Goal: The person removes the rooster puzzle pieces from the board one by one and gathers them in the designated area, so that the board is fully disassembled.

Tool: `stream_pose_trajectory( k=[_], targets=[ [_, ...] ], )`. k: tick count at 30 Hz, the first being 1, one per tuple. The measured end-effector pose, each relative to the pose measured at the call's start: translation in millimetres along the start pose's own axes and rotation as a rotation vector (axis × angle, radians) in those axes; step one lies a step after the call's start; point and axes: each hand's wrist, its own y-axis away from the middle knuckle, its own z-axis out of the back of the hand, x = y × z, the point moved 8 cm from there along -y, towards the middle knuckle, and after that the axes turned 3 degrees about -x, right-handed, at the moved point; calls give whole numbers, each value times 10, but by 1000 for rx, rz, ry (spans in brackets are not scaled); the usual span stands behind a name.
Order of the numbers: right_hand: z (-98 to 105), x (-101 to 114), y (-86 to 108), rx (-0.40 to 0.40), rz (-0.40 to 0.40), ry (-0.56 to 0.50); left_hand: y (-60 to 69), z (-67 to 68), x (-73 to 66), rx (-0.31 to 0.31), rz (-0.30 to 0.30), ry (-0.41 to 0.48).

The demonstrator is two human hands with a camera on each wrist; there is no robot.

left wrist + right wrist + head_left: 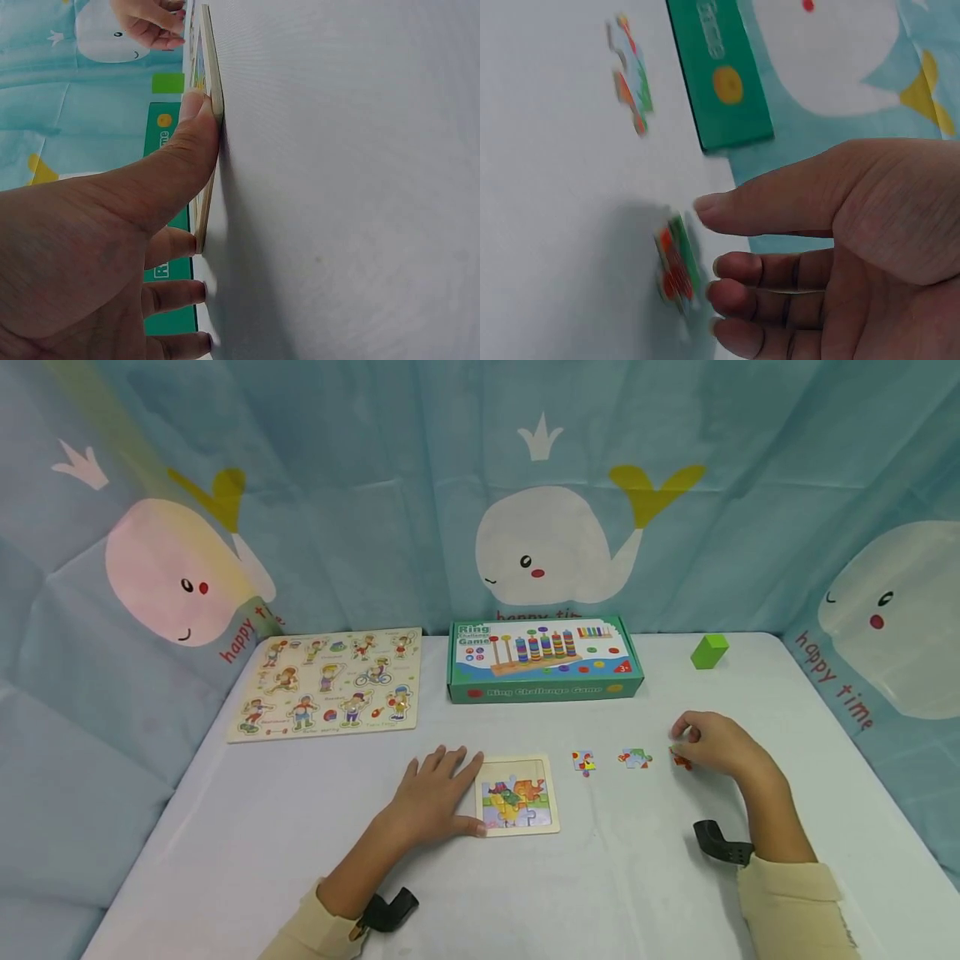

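Note:
My left hand (433,799) lies spread at the left side of a small wooden jigsaw tray (556,802), its thumb (196,139) touching the near corner and its index finger the far corner. Joined puzzle pieces (514,802) fill the lower part of the tray. Over to the right, my right hand (714,743) hovers at a red and green puzzle piece (676,266), with thumb and fingertips apart from it in the right wrist view. That piece looks tilted and blurred. Two loose pieces, one yellow and red (583,762), one blue and green (636,758), lie between tray and right hand.
Behind stands a green Ring Challenge Game box (546,693). A large wooden picture board (330,682) lies at the back left, and a green block (709,652) stands at the back right. A whale-printed curtain (420,527) surrounds the white table (300,860).

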Motion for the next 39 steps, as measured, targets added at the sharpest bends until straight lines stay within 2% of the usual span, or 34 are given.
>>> stream_pose_trajectory(
  k=[7, 13, 17, 24, 31, 39],
  targets=[
    [-165, 543, 2, -37, 165, 7, -4, 15, -5, -7, -9, -7],
    [-423, 989, 83, -38, 277, -37, -4, 12, -35, 0, -11, 3],
    [-642, 1315, 168, -2, 362, -98, -1, 0, -45, 10, -8, 13],
    [-998, 1839, 233, 117, 477, -185, -3, -13, -14, 19, 7, 7],
    [-1212, 2013, 156, 164, 449, -146, -15, -16, -3, 10, 1, -7],
    [-1269, 2049, 109, 177, 425, -143, 3, 28, -10, -6, -4, -5]
  ],
)
